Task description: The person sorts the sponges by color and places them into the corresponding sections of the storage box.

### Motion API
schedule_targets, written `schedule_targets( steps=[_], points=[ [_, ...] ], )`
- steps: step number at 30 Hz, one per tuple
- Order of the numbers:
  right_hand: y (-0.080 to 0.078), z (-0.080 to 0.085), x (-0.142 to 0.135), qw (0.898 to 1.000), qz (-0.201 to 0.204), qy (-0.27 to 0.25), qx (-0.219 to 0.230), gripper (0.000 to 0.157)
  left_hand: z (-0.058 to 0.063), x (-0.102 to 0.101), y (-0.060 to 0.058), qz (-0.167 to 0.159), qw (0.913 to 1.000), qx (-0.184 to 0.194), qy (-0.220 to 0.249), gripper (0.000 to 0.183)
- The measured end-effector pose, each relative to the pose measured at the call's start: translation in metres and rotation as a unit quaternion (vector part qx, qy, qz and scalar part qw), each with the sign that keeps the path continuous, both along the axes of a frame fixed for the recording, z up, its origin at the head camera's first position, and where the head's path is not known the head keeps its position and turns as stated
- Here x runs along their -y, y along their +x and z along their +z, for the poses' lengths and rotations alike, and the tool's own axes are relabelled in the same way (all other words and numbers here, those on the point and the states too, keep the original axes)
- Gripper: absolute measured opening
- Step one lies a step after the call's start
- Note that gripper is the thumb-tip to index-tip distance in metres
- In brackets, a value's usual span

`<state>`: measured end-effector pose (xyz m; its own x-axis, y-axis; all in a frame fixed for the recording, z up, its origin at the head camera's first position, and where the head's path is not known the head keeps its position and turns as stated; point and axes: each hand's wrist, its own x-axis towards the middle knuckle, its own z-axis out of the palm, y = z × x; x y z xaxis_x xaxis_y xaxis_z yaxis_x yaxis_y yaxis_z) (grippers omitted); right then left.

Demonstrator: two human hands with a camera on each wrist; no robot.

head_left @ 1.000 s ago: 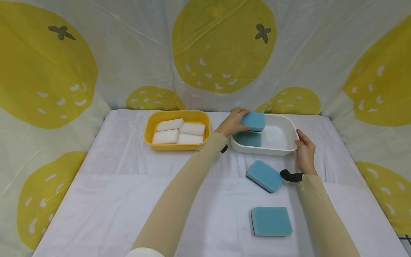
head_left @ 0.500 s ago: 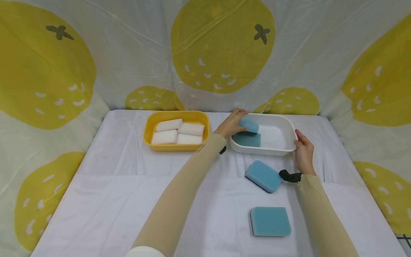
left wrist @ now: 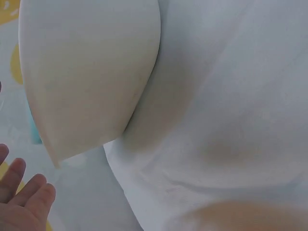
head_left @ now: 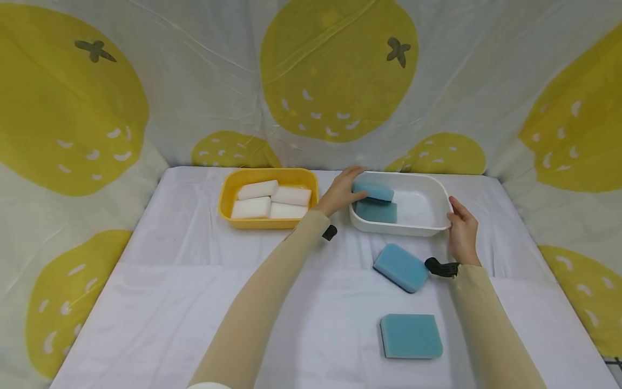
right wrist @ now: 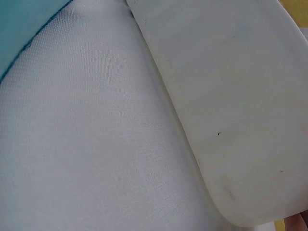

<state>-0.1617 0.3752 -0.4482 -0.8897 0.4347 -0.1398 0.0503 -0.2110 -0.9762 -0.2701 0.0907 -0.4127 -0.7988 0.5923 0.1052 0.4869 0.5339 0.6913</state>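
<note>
My left hand (head_left: 341,190) is at the left rim of a white tub (head_left: 423,229), its fingers loose beside a blue sponge (head_left: 375,190). That sponge lies tilted in the tub's left end, behind a second blue-green sponge (head_left: 376,212). In the left wrist view the fingers (left wrist: 37,195) are spread apart and hold nothing. On the right, my right hand (head_left: 462,229) grips the tub's right rim. In the right wrist view the tub's outer wall (right wrist: 231,106) fills much of the frame, with only a bit of finger at the lower corner.
A yellow tub (head_left: 268,223) with several white blocks (head_left: 250,207) stands left of the white one. Two more sponges lie on the white cloth: an angled blue one (head_left: 401,268) and a blue-green one (head_left: 411,336) closer in. A lemon-print curtain (head_left: 340,70) rises behind.
My left hand lowered the blue sponge into the tub's left end, let it go and drew back slightly left. The right hand keeps its place on the rim.
</note>
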Motion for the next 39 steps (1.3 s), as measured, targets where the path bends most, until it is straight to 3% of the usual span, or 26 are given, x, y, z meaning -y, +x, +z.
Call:
schedule_targets(
  steps=[4, 8, 12, 24, 30, 39],
  points=[
    [0.001, 0.001, -0.001, 1.000, -0.009, -0.001, 0.005, 0.050, -0.005, 0.004, 0.006, 0.004, 0.9996, 0.022, 0.014, 0.069],
    [0.004, 0.003, -0.002, 1.000, -0.015, 0.012, 0.013, 0.050, -0.008, 0.005, 0.012, 0.028, 0.9975, 0.061, 0.023, 0.071],
    [0.008, 0.007, -0.003, 0.999, -0.017, 0.025, 0.017, 0.050, -0.009, 0.007, 0.018, 0.048, 0.9953, 0.077, 0.031, 0.073],
    [0.019, 0.016, -0.001, 0.997, -0.012, -0.037, -0.073, 0.048, -0.025, 0.012, 0.021, 0.076, 0.9880, 0.110, 0.076, 0.079],
    [0.028, 0.020, 0.003, 0.995, -0.007, -0.023, -0.097, 0.047, -0.033, 0.012, 0.023, 0.088, 0.9826, 0.132, 0.097, 0.079],
    [0.047, 0.027, 0.009, 0.989, 0.047, -0.005, -0.138, 0.047, -0.038, 0.015, 0.026, 0.082, 0.9793, 0.145, 0.116, 0.078]
  ],
)
